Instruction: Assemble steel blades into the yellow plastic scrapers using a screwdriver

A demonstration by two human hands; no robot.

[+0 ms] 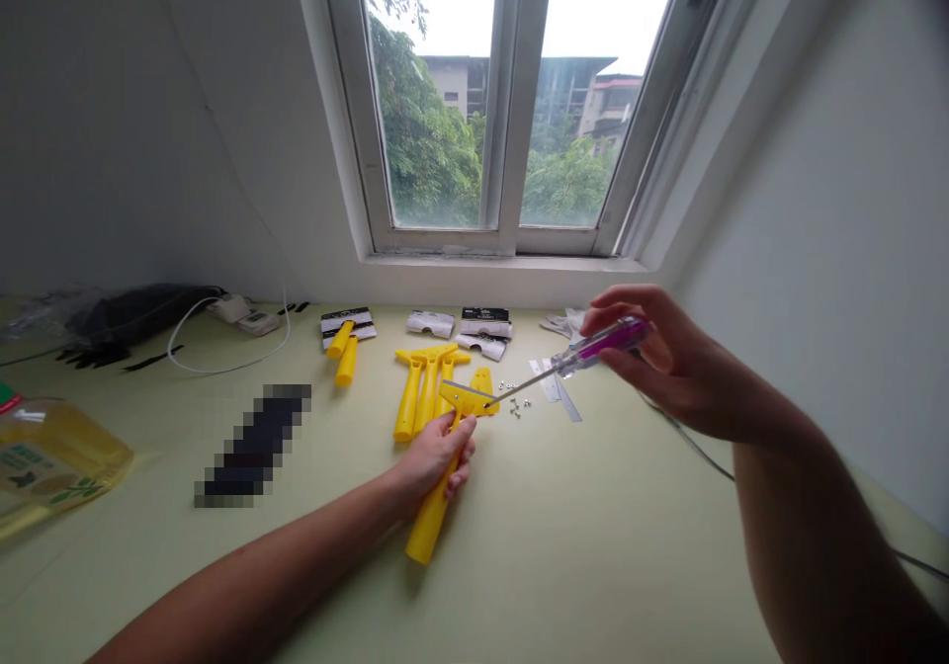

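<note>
My left hand (443, 456) is wrapped round the handle of a yellow scraper (430, 531), which is tilted with its wide head pointing away from me. A metal blade (467, 392) lies along that head. In my right hand (667, 368) is a screwdriver (604, 341) with a clear and purple handle, pinched between thumb and fingers. Its tip meets the right side of the scraper's head. Just behind are several yellow scraper bodies (428, 387) side by side. Small screws and nuts (514, 405) lie scattered to the right, beside loose flat blades (567, 399).
Two yellow handles (345, 360) rest by black-and-white packaging cards (485, 322) at the back. White gloves or cloth (564, 325) lie near the wall. A bottle of yellow liquid (55, 456), a blurred dark object (256, 447) and a white cable with a power strip (244, 315) occupy the left.
</note>
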